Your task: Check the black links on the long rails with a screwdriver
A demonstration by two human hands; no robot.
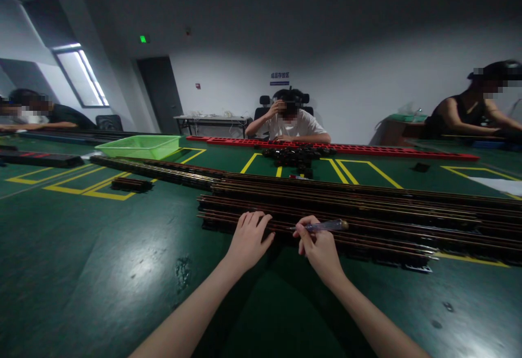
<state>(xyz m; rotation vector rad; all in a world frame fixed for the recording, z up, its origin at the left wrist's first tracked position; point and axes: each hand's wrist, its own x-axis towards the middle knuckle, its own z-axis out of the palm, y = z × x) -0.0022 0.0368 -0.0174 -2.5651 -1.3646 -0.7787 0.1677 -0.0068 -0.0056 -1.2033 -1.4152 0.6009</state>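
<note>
A long dark strip [367, 244] with copper-coloured edges lies nearest me in a stack of similar strips [346, 201]. My left hand [252, 237] rests palm down on this front strip, fingers stretched and slightly apart over its edge. Just to the right, my right hand [317, 244] grips a small screwdriver [328, 226] with a see-through handle. Its thin tip points left at the strip, close to my left hand. Whether the tip touches the strip I cannot tell.
A light green basket [141, 146] sits at the back left, beyond a short dark piece [131, 184]. Small black parts [291, 154] are heaped before a seated person [291, 121]. A red slotted rail [391, 150] spans the far side. Other people sit left and right.
</note>
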